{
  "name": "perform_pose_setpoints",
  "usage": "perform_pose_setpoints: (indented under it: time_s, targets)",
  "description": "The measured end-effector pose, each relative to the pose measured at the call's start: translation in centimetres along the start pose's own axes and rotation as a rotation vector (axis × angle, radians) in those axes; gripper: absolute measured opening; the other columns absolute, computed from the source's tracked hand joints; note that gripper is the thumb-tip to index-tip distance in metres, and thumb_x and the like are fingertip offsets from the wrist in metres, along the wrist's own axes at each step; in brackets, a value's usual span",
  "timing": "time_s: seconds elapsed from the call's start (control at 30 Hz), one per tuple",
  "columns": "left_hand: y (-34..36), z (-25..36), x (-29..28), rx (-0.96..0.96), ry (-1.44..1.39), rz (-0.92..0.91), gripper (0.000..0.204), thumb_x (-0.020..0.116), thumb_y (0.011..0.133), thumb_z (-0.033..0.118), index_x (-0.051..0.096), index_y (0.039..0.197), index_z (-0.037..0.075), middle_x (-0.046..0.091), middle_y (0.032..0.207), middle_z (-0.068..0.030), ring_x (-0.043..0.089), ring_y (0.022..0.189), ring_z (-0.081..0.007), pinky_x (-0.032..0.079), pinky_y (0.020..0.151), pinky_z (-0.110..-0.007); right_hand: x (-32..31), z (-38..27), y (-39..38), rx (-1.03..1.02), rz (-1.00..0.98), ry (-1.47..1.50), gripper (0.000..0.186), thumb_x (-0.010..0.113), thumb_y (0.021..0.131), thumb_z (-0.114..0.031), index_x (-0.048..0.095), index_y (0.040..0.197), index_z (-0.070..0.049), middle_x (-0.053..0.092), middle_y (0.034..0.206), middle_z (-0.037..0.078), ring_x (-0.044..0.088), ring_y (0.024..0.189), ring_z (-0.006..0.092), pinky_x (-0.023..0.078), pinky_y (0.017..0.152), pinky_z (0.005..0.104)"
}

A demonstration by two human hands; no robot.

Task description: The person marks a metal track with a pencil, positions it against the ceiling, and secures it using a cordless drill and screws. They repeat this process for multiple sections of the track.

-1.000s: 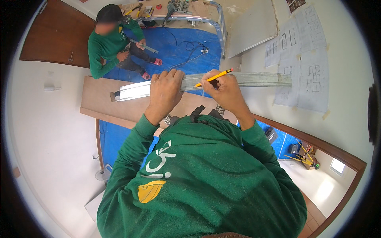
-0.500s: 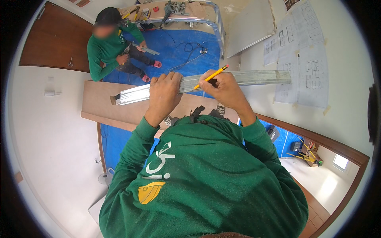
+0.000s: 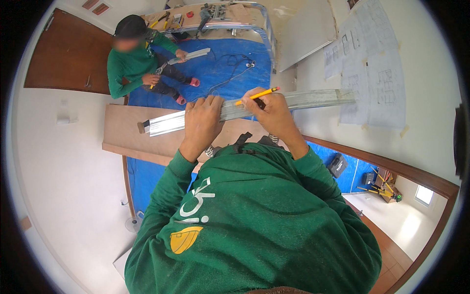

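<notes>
My left hand (image 3: 201,122) is wrapped over a long galvanized metal profile (image 3: 313,99) that lies crosswise in front of me. A small dark and tan piece (image 3: 143,127) shows at the profile's left end. My right hand (image 3: 269,115) pinches a yellow pencil (image 3: 265,93) over the profile, just right of my left hand. The pencil slants down leftward to the metal. Below the profile is a plywood board (image 3: 125,134), with my shoes partly visible on it.
A co-worker (image 3: 127,68) at upper left holds a metal piece (image 3: 196,54) and a tool. Behind are a cluttered workbench (image 3: 249,14) and cables on blue sheeting (image 3: 245,81). A leaning panel (image 3: 308,34), taped drawings (image 3: 372,98) and a door frame (image 3: 372,159) are at right.
My pencil lies at a flatter angle, its tip slightly higher and further left. The co-worker has raised their metal piece and shifted it to the right.
</notes>
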State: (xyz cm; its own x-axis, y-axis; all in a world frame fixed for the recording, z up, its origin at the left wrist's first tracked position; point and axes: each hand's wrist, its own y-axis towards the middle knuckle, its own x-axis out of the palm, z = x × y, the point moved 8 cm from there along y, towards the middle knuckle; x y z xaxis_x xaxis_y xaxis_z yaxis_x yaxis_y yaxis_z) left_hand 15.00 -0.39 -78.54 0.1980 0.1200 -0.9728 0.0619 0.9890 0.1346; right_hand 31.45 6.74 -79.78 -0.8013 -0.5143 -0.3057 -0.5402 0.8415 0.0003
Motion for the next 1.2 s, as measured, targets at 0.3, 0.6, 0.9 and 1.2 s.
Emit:
perform_pose_setpoints:
  time_s: [0.3, 0.6, 0.9, 1.2]
  targets:
    - [-3.2, -1.5, 0.3, -0.006, -0.125, -0.070, 0.041, 0.085, 0.075, 0.019, 0.065, 0.111, 0.012, 0.068, 0.098, -0.0077, 0.065, 0.095, -0.0334, 0.047, 0.080, -0.047, -6.6, -1.7, -1.6, -0.274, 0.096, -0.711, 0.024, 0.056, 0.107, -0.024, 0.069, 0.108, -0.004, 0.074, 0.091, 0.016, 0.073, 0.077, 0.0320, 0.054, 0.072, 0.0402]
    - [-2.1, -1.9, -0.8, 0.007, -0.774, -0.454, 0.063, 0.073, 0.098, 0.042, 0.053, 0.140, 0.000, 0.060, 0.135, -0.0184, 0.059, 0.127, -0.0318, 0.044, 0.110, -0.043, 2.8, 1.4, -2.1, -0.032, -0.219, -0.785, 0.030, 0.053, 0.105, -0.024, 0.062, 0.120, 0.000, 0.076, 0.083, 0.017, 0.078, 0.075, 0.0358, 0.061, 0.065, 0.0486]
    - [10.2, -1.8, 5.2, -0.231, -1.458, -0.755, 0.082, 0.029, 0.110, 0.069, 0.049, 0.150, 0.000, 0.063, 0.136, -0.0161, 0.060, 0.130, -0.0289, 0.046, 0.110, -0.041, 7.6, -2.8, -3.8, -0.430, -0.203, -0.805, 0.029, 0.059, 0.095, -0.018, 0.064, 0.116, 0.002, 0.076, 0.079, 0.015, 0.078, 0.074, 0.0341, 0.061, 0.064, 0.0502]
    - [6.9, 13.8, 6.4, 0.276, -0.936, -1.365, 0.073, 0.051, 0.109, 0.059, 0.043, 0.153, 0.001, 0.066, 0.132, -0.0168, 0.063, 0.126, -0.0231, 0.052, 0.107, -0.038, 10.0, -2.7, -4.9, -0.483, -0.258, -0.698, 0.022, 0.061, 0.093, -0.018, 0.065, 0.108, -0.002, 0.075, 0.078, 0.014, 0.077, 0.075, 0.0341, 0.060, 0.069, 0.0495]
